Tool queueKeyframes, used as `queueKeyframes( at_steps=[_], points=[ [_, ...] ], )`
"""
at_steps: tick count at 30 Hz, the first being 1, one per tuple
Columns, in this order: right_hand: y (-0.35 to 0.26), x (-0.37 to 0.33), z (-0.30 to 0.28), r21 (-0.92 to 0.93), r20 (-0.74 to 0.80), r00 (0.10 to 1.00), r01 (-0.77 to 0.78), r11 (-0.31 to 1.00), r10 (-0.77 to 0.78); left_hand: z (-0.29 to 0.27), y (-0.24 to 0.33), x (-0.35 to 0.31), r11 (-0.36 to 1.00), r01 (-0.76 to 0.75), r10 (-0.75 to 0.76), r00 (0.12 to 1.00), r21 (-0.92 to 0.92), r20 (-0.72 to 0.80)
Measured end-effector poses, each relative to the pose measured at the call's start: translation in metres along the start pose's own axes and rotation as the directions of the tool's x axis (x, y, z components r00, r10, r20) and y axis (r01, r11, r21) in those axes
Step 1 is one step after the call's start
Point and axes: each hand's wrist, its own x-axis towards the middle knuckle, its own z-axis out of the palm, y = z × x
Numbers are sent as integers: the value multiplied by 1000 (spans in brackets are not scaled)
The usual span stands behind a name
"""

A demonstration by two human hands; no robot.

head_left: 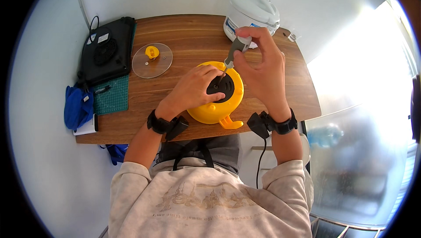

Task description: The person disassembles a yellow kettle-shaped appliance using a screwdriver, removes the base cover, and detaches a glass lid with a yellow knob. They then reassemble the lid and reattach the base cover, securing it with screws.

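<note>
A small yellow electric pot (237,90) lies upside down on the wooden table, its round black base (229,84) facing up and its yellow handle (231,123) pointing toward me. My left hand (193,87) grips the pot from the left, its thumb lying across the black base. In my right hand (265,60) is a screwdriver with a grey and white handle (237,50), held between thumb and fingers and tilted. Its metal shaft (222,75) runs down to the black base beside my left fingertips. Whether the tip sits in a screw is too small to tell.
Back left lies a round clear lid (142,69) with a yellow knob (152,52) and small parts on it. Beyond it are a black device (103,54), a green cutting mat (115,95) and a blue pouch (79,106). A white lidded appliance (254,8) stands at the back.
</note>
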Motion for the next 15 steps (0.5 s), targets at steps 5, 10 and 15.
queueKeyframes(
  at_steps=[5,10,15],
  points=[
    [-5,-1,2,74,-6,999,-38,997,39,-6,2,3,994,55,-46,995,-97,90],
    [1,0,1,83,-9,1000,7,997,-6,-5,0,1,991,29,-23,998,-131,50],
    [1,1,0,98,0,1000,30,995,-30,-4,-3,2,981,13,-9,1000,-194,23]
  ],
)
